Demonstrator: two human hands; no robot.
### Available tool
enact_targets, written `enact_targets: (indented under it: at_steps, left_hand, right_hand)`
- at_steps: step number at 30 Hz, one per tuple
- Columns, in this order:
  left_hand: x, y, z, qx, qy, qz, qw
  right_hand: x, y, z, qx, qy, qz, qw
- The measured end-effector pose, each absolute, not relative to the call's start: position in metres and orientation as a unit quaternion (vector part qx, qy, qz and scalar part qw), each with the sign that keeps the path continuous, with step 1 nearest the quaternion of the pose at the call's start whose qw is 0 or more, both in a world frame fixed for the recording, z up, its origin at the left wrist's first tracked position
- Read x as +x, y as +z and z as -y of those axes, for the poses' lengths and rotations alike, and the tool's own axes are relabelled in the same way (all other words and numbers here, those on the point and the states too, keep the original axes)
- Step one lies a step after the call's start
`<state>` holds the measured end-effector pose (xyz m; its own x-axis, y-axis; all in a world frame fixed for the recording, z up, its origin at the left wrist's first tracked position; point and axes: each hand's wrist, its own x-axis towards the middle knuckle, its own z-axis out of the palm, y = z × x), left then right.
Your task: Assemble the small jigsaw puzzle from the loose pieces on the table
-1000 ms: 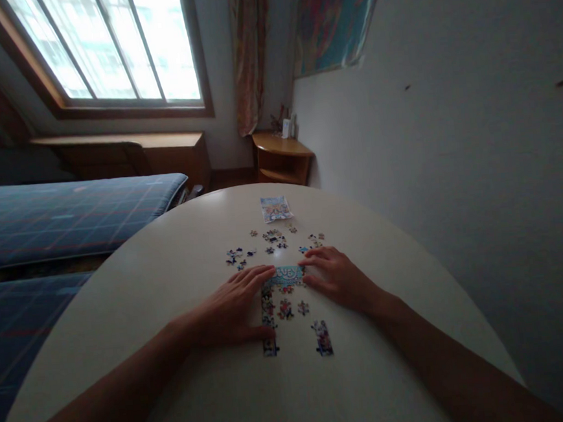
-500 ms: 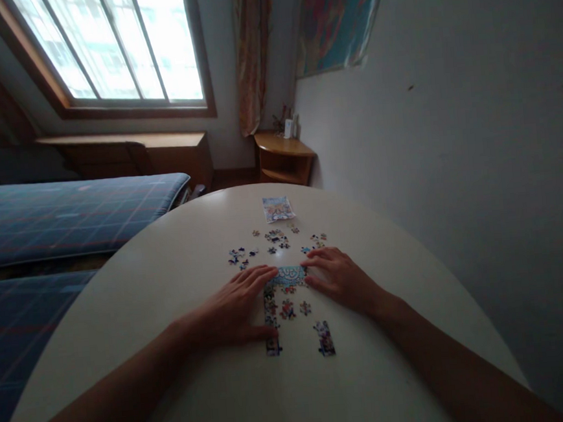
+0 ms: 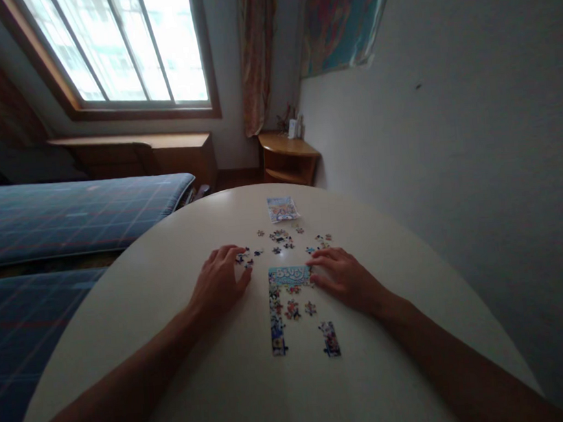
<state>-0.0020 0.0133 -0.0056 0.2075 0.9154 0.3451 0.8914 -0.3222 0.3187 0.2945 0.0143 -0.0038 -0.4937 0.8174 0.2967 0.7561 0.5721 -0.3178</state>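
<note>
The fingers of the left hand are hanging loosely spread, thumb well apart from the index, over small loose pieces; whether their tips are touching any is staying unclear. The fingers of the right hand are resting moderately parted, index and thumb tips lying at the right end of the joined puzzle section. Between both hands, its flat light-blue band is showing "BLUEY", while a narrow multicoloured strip is running toward the wearer. Nearer than the right fingertips, knobbed pieces and a dark, oblong block are lying flat. Beyond the fingers, a loose cluster and a printed packet are sitting on the smooth, pale, rounded tabletop. Past the left fingers, a blue plaid mattress and a wood-framed window are showing; farther ahead, a patterned curtain is hanging above a wooden corner shelf, and beyond the right fingers a plain wall is rising.
</note>
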Motion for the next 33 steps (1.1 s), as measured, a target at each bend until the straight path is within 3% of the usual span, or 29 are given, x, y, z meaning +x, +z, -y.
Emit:
enact_targets:
  at_steps: [33]
  left_hand:
    - [-0.0083,-0.011,-0.024,0.723,0.196,-0.663,-0.007]
  right_hand:
    - [0.2958,-0.0053,-0.015,-0.451,0.073,0.862,0.218]
